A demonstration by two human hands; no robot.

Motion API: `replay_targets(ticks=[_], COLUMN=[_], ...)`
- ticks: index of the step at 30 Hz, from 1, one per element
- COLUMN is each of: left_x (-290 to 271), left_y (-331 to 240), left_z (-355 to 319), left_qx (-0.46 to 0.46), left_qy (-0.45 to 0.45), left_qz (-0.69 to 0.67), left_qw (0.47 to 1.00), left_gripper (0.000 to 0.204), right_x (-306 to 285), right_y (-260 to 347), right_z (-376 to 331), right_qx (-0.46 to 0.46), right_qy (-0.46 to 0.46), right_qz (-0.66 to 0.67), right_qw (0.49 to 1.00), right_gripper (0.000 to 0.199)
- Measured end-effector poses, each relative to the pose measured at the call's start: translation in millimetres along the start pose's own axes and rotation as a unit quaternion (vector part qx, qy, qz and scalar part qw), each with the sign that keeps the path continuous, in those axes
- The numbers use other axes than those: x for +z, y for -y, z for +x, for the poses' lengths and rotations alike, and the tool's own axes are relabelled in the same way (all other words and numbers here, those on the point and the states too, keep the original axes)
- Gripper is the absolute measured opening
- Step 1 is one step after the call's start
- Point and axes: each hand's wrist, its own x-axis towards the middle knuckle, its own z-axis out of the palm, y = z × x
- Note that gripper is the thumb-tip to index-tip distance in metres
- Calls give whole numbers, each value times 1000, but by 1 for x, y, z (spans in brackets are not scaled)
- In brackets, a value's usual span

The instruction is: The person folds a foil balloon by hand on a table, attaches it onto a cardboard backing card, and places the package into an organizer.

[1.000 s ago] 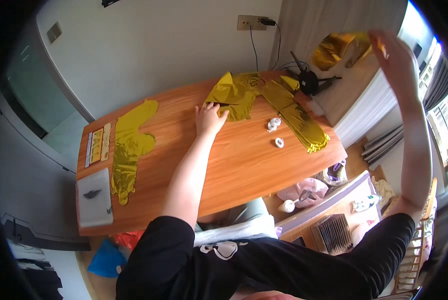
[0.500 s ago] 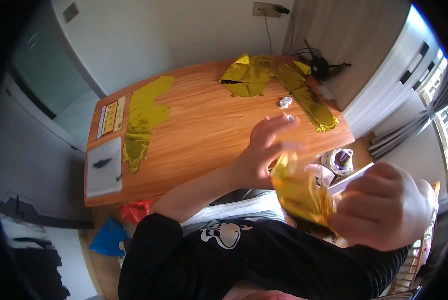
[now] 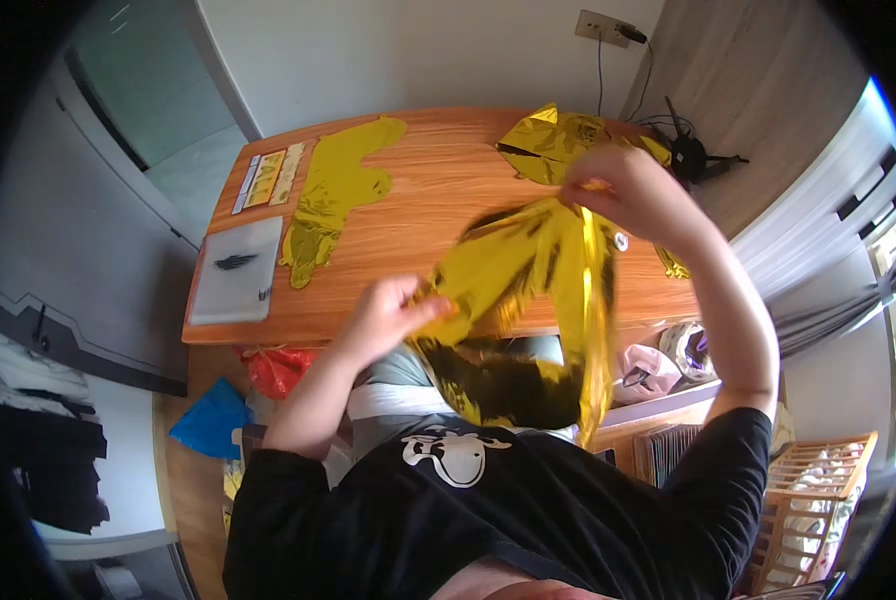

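Observation:
A flat gold foil balloon (image 3: 498,270) hangs unfolded between my two hands, over the table's front edge and above my lap. My left hand (image 3: 393,318) pinches its left side. Higher up and to the right, my right hand (image 3: 623,190) is closed on its upper corner. At the left of the table lies a long flat gold foil balloon (image 3: 328,200), wrinkled toward its near end. More gold foil (image 3: 553,140) lies at the far right, partly hidden behind my right hand. A small white crumpled piece (image 3: 621,241) shows beside the held balloon.
On the wooden table (image 3: 438,150) are a clear plastic bag (image 3: 238,275) and a printed card (image 3: 268,180) at the left. A black stand-like object (image 3: 690,155) with cables occupies the back right corner. Bags (image 3: 648,370) stand below the right edge; a red bag (image 3: 276,370) lies below the left.
The bunched gold foil has been spread out between both hands. My left hand has moved left and taken hold of it, while my right hand has risen over the table. The view has shifted.

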Motion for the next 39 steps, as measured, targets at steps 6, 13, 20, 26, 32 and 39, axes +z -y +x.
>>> replay_targets(ticks=[6, 13, 20, 26, 32, 39], left_x=[-71, -102, -16, 80, 106, 139], left_y=[44, 67, 55, 39, 55, 74], left_z=[78, 107, 80, 22, 45, 82], left_qx=[-106, -129, 142, 138, 161, 149], left_qy=[-63, -123, -230, -76, -102, -113], left_qz=[244, 431, 642, 530, 573, 590], left_qw=[962, 885, 718, 834, 797, 785], left_gripper=[50, 51, 65, 68, 67, 76], right_x=[125, 211, 222, 155, 318, 591], right_y=[-55, -46, -96, -129, -231, -412], right_z=[51, -33, -33, -148, -309, -460], right_qx=[-24, 104, 82, 113, 450, 782], right_qy=[-161, 78, -37, -566, -765, -575], right_qz=[-174, -40, 9, 34, 213, 239], right_qw=[971, 991, 996, 816, 409, 1], right_gripper=[43, 55, 60, 27, 16, 48])
